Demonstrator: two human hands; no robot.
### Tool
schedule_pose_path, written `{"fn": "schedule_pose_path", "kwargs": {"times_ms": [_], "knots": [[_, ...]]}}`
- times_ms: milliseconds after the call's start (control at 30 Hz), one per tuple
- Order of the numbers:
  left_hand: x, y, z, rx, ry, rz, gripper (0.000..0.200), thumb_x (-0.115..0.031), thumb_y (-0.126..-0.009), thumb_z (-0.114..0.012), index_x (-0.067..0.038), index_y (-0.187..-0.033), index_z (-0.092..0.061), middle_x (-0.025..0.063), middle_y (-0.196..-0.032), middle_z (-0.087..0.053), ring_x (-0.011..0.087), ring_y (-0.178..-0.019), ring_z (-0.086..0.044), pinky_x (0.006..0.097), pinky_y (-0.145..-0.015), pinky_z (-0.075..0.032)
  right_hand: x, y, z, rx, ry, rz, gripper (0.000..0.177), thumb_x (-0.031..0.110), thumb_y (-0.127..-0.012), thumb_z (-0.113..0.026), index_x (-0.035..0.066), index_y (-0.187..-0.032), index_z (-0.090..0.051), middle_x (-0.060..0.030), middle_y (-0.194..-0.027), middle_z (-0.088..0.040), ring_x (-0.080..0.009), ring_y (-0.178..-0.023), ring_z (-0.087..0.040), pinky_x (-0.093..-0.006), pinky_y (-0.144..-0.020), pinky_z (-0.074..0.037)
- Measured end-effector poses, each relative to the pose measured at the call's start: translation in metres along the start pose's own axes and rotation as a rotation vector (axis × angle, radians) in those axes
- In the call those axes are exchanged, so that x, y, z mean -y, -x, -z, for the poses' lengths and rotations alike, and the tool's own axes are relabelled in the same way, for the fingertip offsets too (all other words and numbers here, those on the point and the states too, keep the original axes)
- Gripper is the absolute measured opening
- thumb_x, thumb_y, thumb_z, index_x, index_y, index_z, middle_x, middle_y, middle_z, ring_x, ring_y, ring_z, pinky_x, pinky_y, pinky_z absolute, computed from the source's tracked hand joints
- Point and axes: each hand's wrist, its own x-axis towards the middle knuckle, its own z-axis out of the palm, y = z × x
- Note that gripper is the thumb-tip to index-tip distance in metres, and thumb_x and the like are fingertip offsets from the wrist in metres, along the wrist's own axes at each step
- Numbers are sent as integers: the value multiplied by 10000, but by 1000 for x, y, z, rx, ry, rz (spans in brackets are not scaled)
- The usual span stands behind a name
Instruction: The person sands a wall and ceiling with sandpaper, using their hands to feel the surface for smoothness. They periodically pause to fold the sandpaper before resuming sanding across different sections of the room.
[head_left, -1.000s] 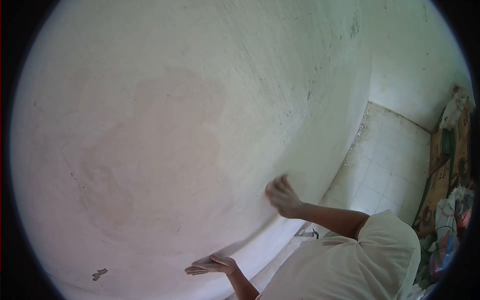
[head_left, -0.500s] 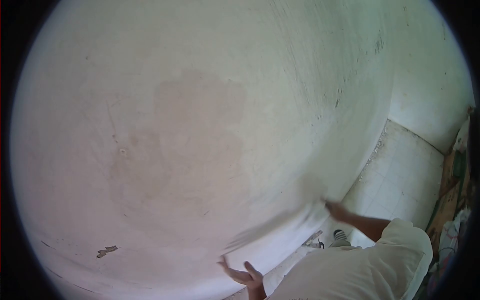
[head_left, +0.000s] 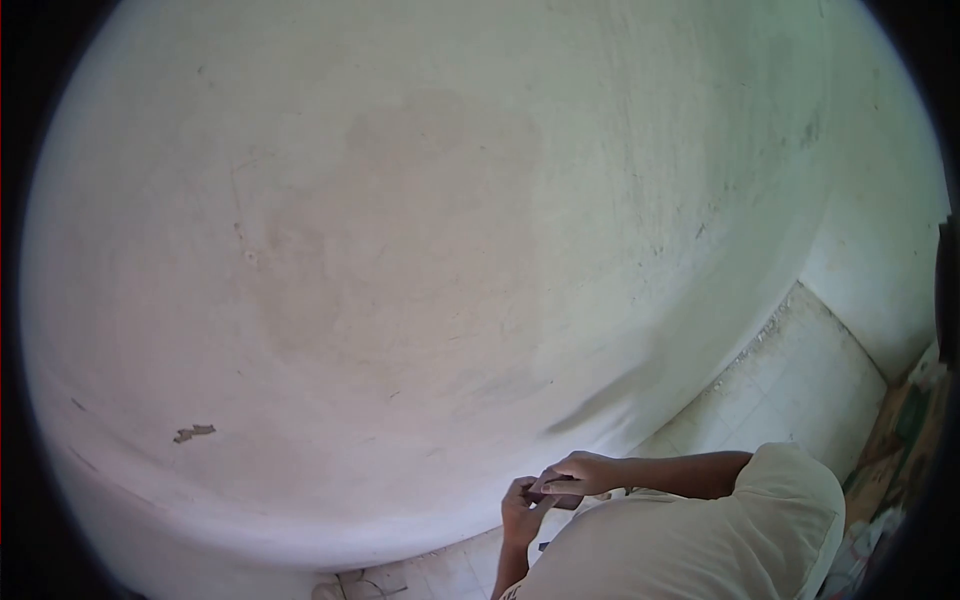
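Observation:
My left hand and my right hand meet in front of my shirt, near the bottom of the view. Between them they hold a small, flat, dark brown piece, perhaps folded sheet material. My right fingers lie over its top, while the fingers and thumb of my left hand grip its left end. Beyond both hands rises a pale wall with a darker brownish patch, scratches and a chipped spot.
Light floor tiles run along the foot of the wall, with debris at the edge. Boards and plastic bags are at the lower right. A cable lies on the floor at the bottom.
My hands were wide apart near the wall, the left one open; now they are together on the brown piece in front of my body. The view has shifted.

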Motion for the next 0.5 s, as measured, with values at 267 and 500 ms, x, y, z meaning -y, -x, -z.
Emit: {"fn": "schedule_pose_path", "kwargs": {"times_ms": [267, 500], "knots": [[-1, 2, -36, 212, 1038, 169, 296, -20, -852, -693, -39, -1101, -535, 64, -1038, -614, 163, -957, -603, 332, -848, -492, 11, 28, 32, -40, 11, 25, 342, 338, -952, -577, 33, -1099, -630, -197, -817, -672, -330, -696, -650, -375, -633, -494], [-52, -9, -60, -483, 267, -212, 422, 17, -922, -552, 47, -1340, -506, 149, -1325, -563, 198, -1201, -529, 319, -1024, -404, 27, 46, 128, -384, 355, 326, 135, 108, -849, -661, 30, -954, -628, -139, -795, -665, -306, -744, -660, -392, -686, -514]]}}
